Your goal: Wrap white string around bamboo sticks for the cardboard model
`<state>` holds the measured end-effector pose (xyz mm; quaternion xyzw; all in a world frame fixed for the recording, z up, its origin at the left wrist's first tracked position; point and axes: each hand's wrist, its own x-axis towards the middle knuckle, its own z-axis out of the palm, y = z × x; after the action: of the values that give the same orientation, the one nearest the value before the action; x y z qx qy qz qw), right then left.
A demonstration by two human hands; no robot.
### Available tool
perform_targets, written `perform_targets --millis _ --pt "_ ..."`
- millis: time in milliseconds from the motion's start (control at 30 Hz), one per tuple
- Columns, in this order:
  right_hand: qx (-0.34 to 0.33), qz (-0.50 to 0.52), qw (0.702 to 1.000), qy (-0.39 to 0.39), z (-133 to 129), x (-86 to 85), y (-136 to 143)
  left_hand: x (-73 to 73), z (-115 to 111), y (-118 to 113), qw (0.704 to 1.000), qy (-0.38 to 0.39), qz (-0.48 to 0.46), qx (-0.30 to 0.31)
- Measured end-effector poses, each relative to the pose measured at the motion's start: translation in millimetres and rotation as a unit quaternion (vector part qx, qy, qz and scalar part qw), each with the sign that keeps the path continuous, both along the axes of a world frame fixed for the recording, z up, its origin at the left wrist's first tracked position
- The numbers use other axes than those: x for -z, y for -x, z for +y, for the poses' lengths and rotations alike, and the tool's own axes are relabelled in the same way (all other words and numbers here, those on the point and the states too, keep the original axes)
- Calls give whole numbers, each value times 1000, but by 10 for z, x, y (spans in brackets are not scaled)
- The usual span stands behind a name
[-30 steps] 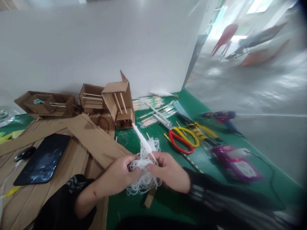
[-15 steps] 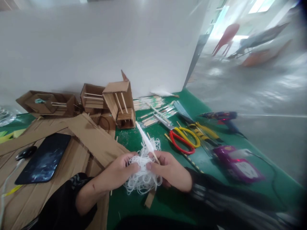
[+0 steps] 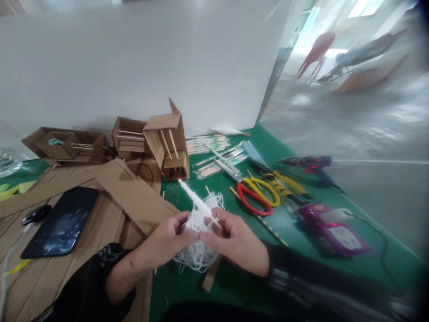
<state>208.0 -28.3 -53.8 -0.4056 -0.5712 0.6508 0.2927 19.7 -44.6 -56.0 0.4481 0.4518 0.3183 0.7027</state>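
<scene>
A loose tangle of white string (image 3: 197, 258) is gathered between my two hands over the green table. My left hand (image 3: 169, 238) is closed, its thumb and fingers pinching strands on the tangle's left side. On the other side, my right hand (image 3: 236, 237) is closed too, its thumb pressed into the string close to the left thumb. A thin wooden stick wound with white thread (image 3: 198, 202) lies slantwise at my right fingers, its wound end pointing up and left; its bare end touches them. The undersides of both hands' grips are hidden.
Red-and-yellow scissors (image 3: 256, 197), pliers (image 3: 291, 184), a purple power strip (image 3: 331, 228) and a power drill (image 3: 310, 162) lie rightward. Bundled sticks (image 3: 214, 167) and cardboard boxes (image 3: 166, 143) stand behind. Leftward, a tablet (image 3: 62, 222) rests on cardboard sheets (image 3: 134, 190).
The wound stick has tilted further left, its tip now lower. My right hand has turned slightly, and both thumbs have drawn closer together on the string.
</scene>
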Motion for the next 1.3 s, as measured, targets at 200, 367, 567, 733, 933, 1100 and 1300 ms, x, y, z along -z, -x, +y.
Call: perform_targets --millis 200,367,567,733,933,1100,1300 --pt "-12 -42 999 -22 21 -12 -2 -29 -3 -8 999 -19 28 18" --pt "-11 -77 995 -66 18 -11 -5 -8 -6 -13 998 -38 51 26" --pt "-9 -73 996 -60 17 -30 -10 47 -12 5 996 -57 71 4" --pt "-5 -47 998 -34 10 -9 -10 81 -29 6 998 -14 55 -6" --pt "4 -12 1000 -6 17 33 -16 22 -29 -21 997 -51 61 -12" --pt "12 23 1000 7 28 61 -13 -17 -53 -36 994 -97 50 18" --pt "-12 39 999 27 21 51 11 43 -67 -48 982 -149 112 -15"
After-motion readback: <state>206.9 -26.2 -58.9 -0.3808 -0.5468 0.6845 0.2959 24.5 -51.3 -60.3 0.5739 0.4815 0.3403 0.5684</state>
